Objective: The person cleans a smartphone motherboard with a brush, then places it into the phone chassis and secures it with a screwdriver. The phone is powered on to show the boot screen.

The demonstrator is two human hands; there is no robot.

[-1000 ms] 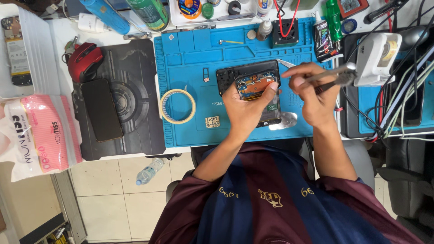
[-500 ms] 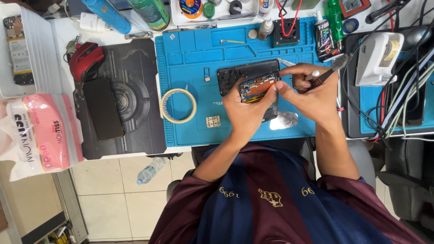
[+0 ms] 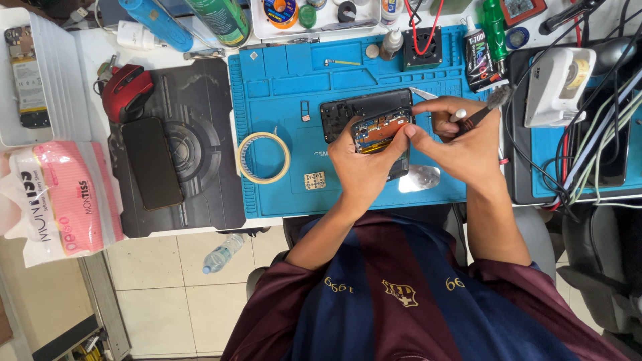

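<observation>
Black glass and plastic fill the grip: the left hand (image 3: 361, 167) has its fingers (image 3: 394, 137) clenched round an opened phone (image 3: 368, 124), back cover off, with orange and copper-coloured parts and a dark circuit board exposed at the middle. It lies low over the blue silicone work mat (image 3: 281, 87) on the counter, partly resting on it as far as can be told. The right hand (image 3: 461, 144) pinches a slim dark-handled tool (image 3: 485, 107) between thumb and fingers, its working end hidden behind the hand near the phone's edge. Such a phone looks light and stiff, but the bared board and ribbon parts are likely fragile, and the glossy shell may be slippery; holding by the long side edges, as the left hand does, seems safest. Just beside the right wrist sits a shiny metal piece (image 3: 420, 178). Left of the phone lie a small gold-patterned part (image 3: 314, 180) and a roll of pale tape (image 3: 264, 157), a thin papery ring. Further left, a dark textured desk pad (image 3: 200, 134) carries another black phone (image 3: 152, 162) and a red mouse (image 3: 127, 90). A black glue tube (image 3: 478, 60) stands on the mat's far edge.
</observation>
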